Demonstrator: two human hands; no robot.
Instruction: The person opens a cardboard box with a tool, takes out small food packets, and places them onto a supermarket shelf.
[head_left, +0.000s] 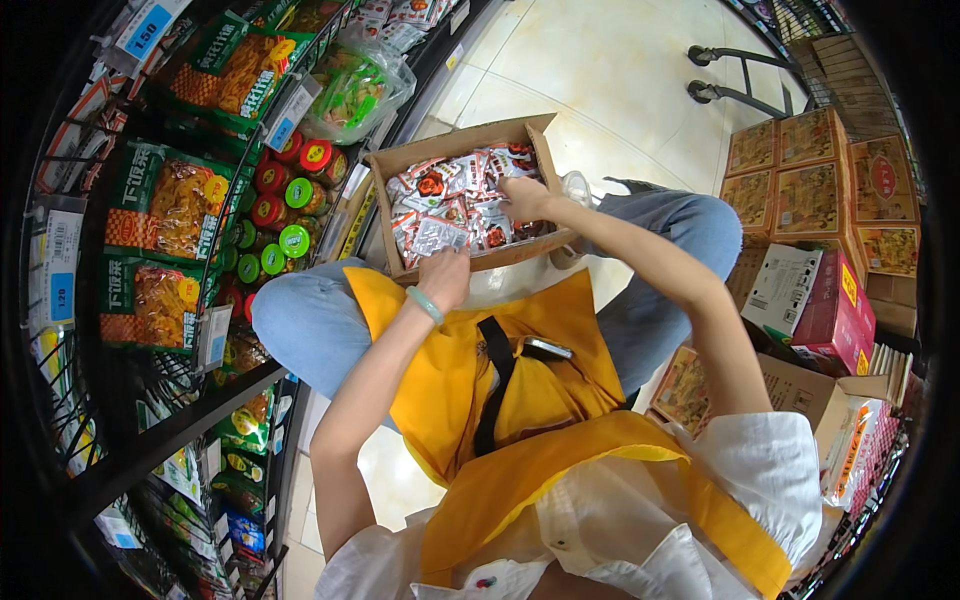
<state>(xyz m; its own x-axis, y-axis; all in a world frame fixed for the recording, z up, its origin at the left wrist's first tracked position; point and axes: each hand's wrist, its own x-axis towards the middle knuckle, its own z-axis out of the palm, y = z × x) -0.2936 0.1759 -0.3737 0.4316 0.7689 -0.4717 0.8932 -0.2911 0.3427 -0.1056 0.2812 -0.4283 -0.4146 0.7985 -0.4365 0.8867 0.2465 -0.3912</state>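
Note:
Between my bent knees stands an open cardboard box (420, 145), tilted in the view and filled with small white-and-red plastic food packets (429, 186). My left hand (446, 276), with a pale green bangle at the wrist, reaches over the near side of the box. Its fingers hold the edge of a packet (437, 234) that lies with its greyish printed back upward. Over the right part of the box, my right hand (527, 199) has its fingers bent down among the packets. Its fingertips are partly hidden, so a grip there is unclear.
At left, wire shelving holds green food pouches (176, 202), jars with red and green lids (274, 259) and price tags (289, 120). Stacked printed cartons (806, 180) and a crimson box (832, 319) stand at right. Cart wheels (703, 91) rest on the tiled floor (592, 67). A phone (546, 349) lies on the yellow apron (442, 360).

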